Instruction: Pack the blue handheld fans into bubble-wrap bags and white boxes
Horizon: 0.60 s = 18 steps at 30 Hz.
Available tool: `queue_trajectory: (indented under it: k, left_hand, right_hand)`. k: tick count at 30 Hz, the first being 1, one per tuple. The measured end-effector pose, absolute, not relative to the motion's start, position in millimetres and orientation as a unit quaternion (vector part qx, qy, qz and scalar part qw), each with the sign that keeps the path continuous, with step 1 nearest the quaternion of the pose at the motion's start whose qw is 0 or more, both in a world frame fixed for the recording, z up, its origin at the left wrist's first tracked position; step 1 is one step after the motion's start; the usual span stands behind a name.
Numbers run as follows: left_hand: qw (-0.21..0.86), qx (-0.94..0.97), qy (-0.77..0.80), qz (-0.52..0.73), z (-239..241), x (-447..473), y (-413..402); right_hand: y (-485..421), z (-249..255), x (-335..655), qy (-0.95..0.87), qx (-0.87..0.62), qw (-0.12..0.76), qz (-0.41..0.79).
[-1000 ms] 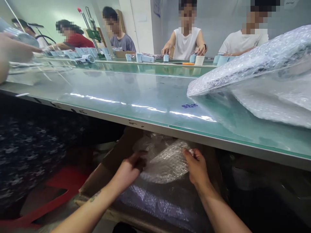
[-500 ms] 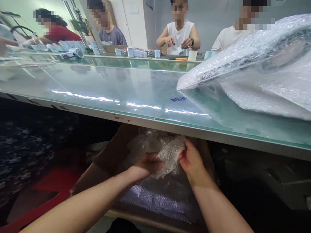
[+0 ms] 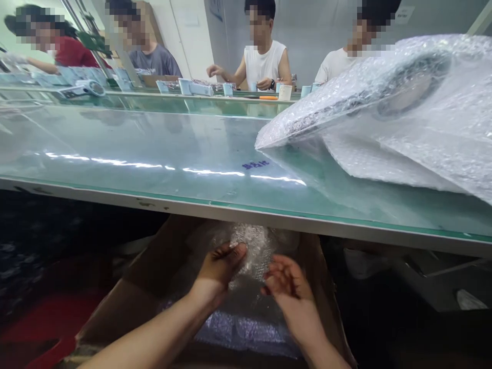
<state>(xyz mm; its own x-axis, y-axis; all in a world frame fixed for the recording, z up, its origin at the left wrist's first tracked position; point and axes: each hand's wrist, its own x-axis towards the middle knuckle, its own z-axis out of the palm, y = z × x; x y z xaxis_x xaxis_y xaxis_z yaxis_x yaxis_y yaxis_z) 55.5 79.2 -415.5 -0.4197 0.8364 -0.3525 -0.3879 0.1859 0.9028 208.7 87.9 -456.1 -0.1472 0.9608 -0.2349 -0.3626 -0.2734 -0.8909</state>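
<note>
Likely the wrap [image 3: 257, 243] was light, soft, best pinched by an edge; left hand [image 3: 218, 267] gripped it, right hand [image 3: 289, 285] hung open.

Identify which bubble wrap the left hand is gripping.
The clear bubble wrap pinched in the left hand, over the cardboard box. The bluish wrap near the box's front and the large wrap on the tabletop are not held.
</note>
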Motion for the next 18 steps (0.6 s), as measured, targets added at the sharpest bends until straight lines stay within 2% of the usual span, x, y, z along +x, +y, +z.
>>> queue_trajectory:
  k: [6,10,12,14,16,18]
  left_hand:
    - [0.595,0.190,0.516,0.587,-418,74,74]
    - [0.522,0.154,0.554,0.630,-424,55,78]
    - [0.473,0.201,0.582,0.630,-427,50,77]
    - [0.475,0.304,0.583,0.585,-431,51,77]
    - [0.513,0.398,0.559,0.516,-435,55,83]
    - [0.509,0.442,0.566,0.475,-440,57,98]
  right_hand:
    - [92,-450,201,-0.385,-0.390,0.431,0.717]
    - [95,-456,213,-0.255,-0.415,0.510,0.709]
    - [95,-457,219,-0.165,-0.411,0.523,0.728]
    - [96,-456,222,-0.128,-0.383,0.483,0.777]
    - [98,-455,225,-0.148,-0.377,0.431,0.806]
    - [102,-455,234,-0.202,-0.414,0.433,0.775]
